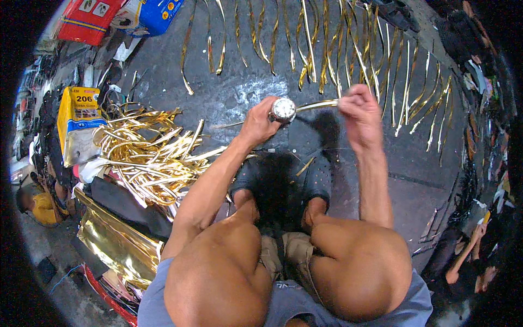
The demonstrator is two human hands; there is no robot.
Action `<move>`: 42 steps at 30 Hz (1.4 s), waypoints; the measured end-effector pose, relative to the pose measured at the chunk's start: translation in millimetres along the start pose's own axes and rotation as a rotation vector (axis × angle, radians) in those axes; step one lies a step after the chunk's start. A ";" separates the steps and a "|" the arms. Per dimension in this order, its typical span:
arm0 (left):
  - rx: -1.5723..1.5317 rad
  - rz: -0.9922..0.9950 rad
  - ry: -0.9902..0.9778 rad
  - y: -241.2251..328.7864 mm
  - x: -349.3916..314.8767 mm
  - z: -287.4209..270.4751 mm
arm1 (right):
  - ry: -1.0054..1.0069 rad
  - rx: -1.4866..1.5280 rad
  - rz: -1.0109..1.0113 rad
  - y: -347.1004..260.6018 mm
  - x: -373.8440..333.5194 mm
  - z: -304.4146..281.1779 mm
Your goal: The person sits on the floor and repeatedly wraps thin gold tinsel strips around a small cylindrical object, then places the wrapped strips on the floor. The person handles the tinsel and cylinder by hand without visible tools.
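Observation:
My left hand (260, 121) is closed around a small round container (283, 109) with a whitish, smeared top, above the dark floor. From beside the container a narrow gold strip (317, 105) stretches to my right hand (360, 106), whose slightly blurred fingers pinch its end. A thin length of strip also shows to the left of my left hand; whether it is the same piece I cannot tell. Left of my left forearm lies a tangled heap of shiny gold strips (150, 155). Farther off, several separate gold strips (357, 46) are laid out side by side.
A yellow and blue box (81, 122) stands beside the heap. Rolled gold sheet (117, 240) lies at lower left. Red (87, 22) and blue (155, 16) packages sit at the far left. Other people are at the left edge (46, 207) and right edge (471, 250).

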State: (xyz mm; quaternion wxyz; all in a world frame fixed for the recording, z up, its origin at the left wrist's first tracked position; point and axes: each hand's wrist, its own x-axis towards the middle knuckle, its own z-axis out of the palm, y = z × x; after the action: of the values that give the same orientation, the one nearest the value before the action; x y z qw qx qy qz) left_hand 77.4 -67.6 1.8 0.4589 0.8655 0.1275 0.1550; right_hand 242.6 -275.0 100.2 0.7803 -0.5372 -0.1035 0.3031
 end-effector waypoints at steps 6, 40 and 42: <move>-0.036 -0.033 0.001 1.3 -3.9 -2.1 | -0.135 -0.044 -0.261 -163.1 -43.6 40.9; 0.782 -0.526 0.346 -36.5 -136.4 -129.4 | 0.537 -0.131 0.117 134.1 152.4 33.2; 0.680 -0.491 0.351 -35.7 -130.7 -126.7 | 0.460 -0.334 0.170 147.1 128.2 13.8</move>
State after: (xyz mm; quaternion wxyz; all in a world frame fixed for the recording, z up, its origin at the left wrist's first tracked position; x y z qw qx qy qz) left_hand -94.5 0.1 19.5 0.1433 0.8717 0.4485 0.1355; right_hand 284.6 -154.3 -47.9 0.6556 -0.7197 0.0730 0.2165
